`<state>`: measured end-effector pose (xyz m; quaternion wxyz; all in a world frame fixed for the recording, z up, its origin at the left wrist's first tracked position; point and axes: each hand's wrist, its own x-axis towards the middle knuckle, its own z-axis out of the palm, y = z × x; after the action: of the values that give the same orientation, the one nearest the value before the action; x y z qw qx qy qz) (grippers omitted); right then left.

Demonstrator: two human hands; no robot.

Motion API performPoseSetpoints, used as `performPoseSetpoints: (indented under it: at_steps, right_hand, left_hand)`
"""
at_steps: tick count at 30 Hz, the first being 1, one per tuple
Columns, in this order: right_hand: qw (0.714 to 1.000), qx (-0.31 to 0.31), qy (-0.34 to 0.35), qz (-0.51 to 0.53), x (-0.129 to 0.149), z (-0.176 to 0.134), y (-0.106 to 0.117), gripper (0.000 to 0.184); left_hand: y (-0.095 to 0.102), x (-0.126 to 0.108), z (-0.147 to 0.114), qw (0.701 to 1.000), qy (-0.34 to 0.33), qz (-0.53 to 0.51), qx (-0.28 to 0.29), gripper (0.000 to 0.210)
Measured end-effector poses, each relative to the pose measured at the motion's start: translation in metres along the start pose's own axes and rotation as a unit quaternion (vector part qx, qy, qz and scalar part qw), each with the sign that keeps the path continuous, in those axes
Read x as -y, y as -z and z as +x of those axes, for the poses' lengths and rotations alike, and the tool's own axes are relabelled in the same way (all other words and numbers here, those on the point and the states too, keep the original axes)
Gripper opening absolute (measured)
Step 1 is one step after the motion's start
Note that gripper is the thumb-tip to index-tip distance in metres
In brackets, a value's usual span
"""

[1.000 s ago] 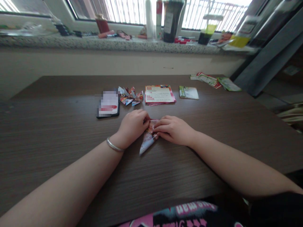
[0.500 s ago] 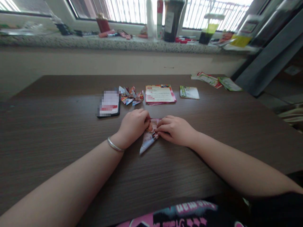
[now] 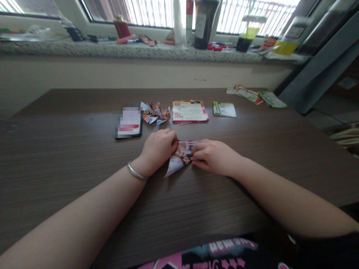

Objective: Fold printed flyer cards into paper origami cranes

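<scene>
A printed sheet of paper point(image 3: 182, 151), partly folded to a point at its lower left, lies between my hands on the dark wooden table. My left hand point(image 3: 161, 147) is closed on its left edge, thumb and fingertips pressed together. My right hand point(image 3: 211, 155) grips the lower right side with bent fingers and covers the paper's right part. Just beyond my hands are folded paper pieces point(image 3: 155, 113) with pointed tips, and a stack of printed sheets point(image 3: 190, 111).
A phone point(image 3: 129, 123) lies left of the folded pieces. Small green-and-white cards point(image 3: 224, 109) sit right of the stack, with more leaflets point(image 3: 248, 95) at the far right. Bottles and a dark cup point(image 3: 204, 26) line the stone windowsill point(image 3: 157, 53).
My right hand has moved a little to the right, and the paper has opened out wider between my hands. My left hand has stayed in place.
</scene>
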<state>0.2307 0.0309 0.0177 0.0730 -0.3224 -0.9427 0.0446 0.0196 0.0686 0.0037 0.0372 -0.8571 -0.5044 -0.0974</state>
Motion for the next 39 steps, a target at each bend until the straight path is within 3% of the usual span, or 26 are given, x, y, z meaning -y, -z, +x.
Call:
performPoseSetpoints:
  at_steps: [13,17,22,25,27,29,32,34,39]
  right_hand:
    - [0.998,0.040,0.050,0.005,-0.004,-0.004,0.010,0.022]
    - [0.997,0.032,0.062,-0.027,0.000,-0.003,0.010,0.023]
    - [0.997,0.024,0.043,-0.053,0.004,-0.003,0.006,0.025]
    - [0.999,0.006,-0.003,-0.053,0.004,-0.002,0.001,0.027]
    - [0.998,-0.016,-0.034,-0.046,0.003,-0.001,-0.001,0.028]
    - [0.997,-0.032,-0.054,-0.038,0.001,0.001,-0.003,0.028]
    - [0.995,-0.041,-0.078,-0.042,-0.001,0.004,-0.004,0.030]
    - [0.994,-0.041,-0.093,-0.051,-0.001,0.005,-0.003,0.031]
    - [0.991,-0.031,-0.115,-0.068,-0.003,0.007,-0.002,0.030]
  left_hand:
    - [-0.001,0.003,0.000,1.000,-0.001,-0.027,-0.008,0.015]
    - [-0.009,0.011,0.001,0.992,0.019,-0.121,-0.025,0.014]
    - [-0.015,0.018,0.002,0.953,0.072,-0.291,-0.029,0.029]
    - [-0.009,0.016,0.001,0.931,0.097,-0.341,-0.083,0.036]
    - [-0.002,0.013,-0.001,0.933,0.082,-0.319,-0.143,0.032]
    - [0.008,0.007,-0.006,0.954,0.001,-0.255,-0.160,0.029]
    - [0.021,-0.005,-0.016,0.979,-0.116,-0.108,-0.131,0.024]
    - [0.024,-0.015,-0.021,0.979,-0.165,-0.052,-0.112,0.024]
    - [0.016,-0.028,-0.026,0.983,-0.168,-0.009,-0.071,0.025]
